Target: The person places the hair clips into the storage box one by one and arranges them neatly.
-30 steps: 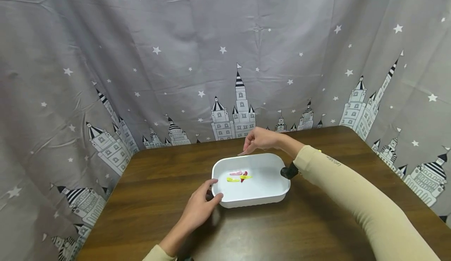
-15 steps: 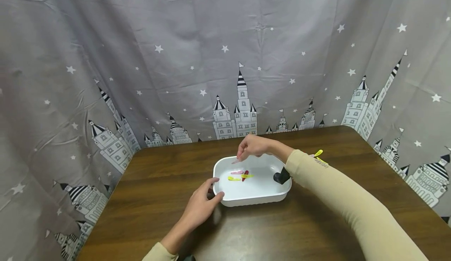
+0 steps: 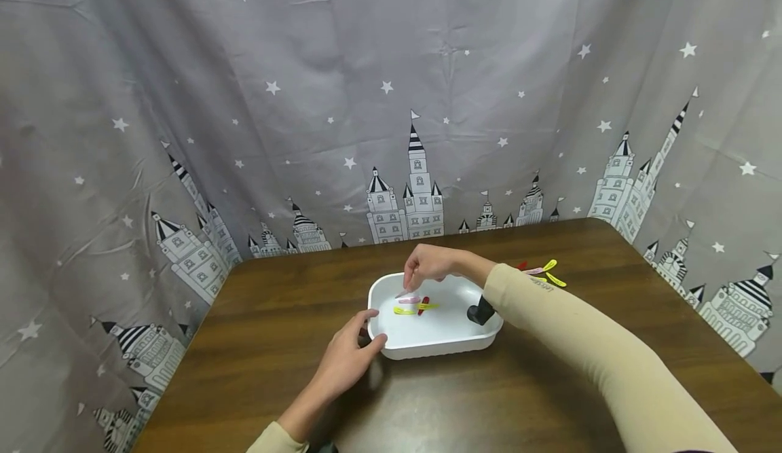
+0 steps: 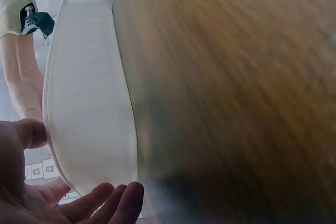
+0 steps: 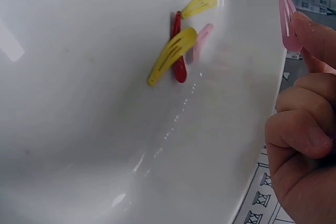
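My right hand (image 3: 430,263) pinches a pink snap hair clip (image 5: 286,27) between thumb and forefinger, over the far left part of a white tub (image 3: 442,334). Below it on the tub's floor lie a red hair clip (image 5: 180,71), a yellow hair clip (image 5: 170,59) crossing it, another yellow hair clip (image 5: 202,3) and a pink hair clip (image 5: 203,42). My left hand (image 3: 348,351) holds the tub's left end. Its thumb is at the rim and its fingers lie along the outside wall in the left wrist view.
On the brown wooden table (image 3: 275,331), right of the tub, several more clips lie partly behind my right sleeve, among them a yellow clip (image 3: 556,279) and a red clip (image 3: 522,265). A grey curtain (image 3: 342,113) with printed castles hangs behind the table.
My right hand has moved left and down with the pink hair clip, from the tub's far rim to over its inside. The left hand stays on the tub.
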A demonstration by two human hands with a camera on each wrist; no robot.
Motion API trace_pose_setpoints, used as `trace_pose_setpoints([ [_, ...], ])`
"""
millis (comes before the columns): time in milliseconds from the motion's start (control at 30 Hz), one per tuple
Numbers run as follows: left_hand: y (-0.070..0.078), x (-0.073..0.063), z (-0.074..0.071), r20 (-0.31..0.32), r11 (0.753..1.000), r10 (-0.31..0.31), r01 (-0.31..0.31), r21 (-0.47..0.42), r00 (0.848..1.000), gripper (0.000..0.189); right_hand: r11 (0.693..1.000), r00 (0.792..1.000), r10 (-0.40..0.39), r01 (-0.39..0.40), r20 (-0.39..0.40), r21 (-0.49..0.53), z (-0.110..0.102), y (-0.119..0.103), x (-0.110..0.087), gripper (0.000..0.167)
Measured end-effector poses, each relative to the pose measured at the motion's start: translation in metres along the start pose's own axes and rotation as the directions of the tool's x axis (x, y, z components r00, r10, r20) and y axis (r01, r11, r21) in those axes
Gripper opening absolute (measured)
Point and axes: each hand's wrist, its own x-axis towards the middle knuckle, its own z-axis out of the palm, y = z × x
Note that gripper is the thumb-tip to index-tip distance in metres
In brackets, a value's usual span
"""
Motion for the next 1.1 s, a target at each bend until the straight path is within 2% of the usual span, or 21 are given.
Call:
trace_pose_setpoints([
  [233,0.001,0.0,0.0,0.004,1.0,-0.012,0.012,0.002,1.0,0.045,1.0,1.0,0.001,-0.001,0.022,0.016,0.007,0.002,0.003,0.003],
  [500,0.0,0.001,0.0,0.0,1.0,0.001,-0.001,0.004,1.0,0.044,1.0,0.999,-0.002,0.001,0.037,0.017,0.011,0.005,0.006,0.004],
  [767,-0.001,-0.002,0.002,0.014,1.0,0.004,-0.004,0.0,1.0,0.044,1.0,0.999,0.024,-0.024,0.039,0.014,0.02,0.01,0.005,0.011],
  [1100,0.0,-0.001,0.0,0.004,1.0,0.003,-0.003,0.003,1.0,0.044,1.0,1.0,0.009,-0.008,0.011,-0.021,0.006,0.004,-0.006,0.017],
])
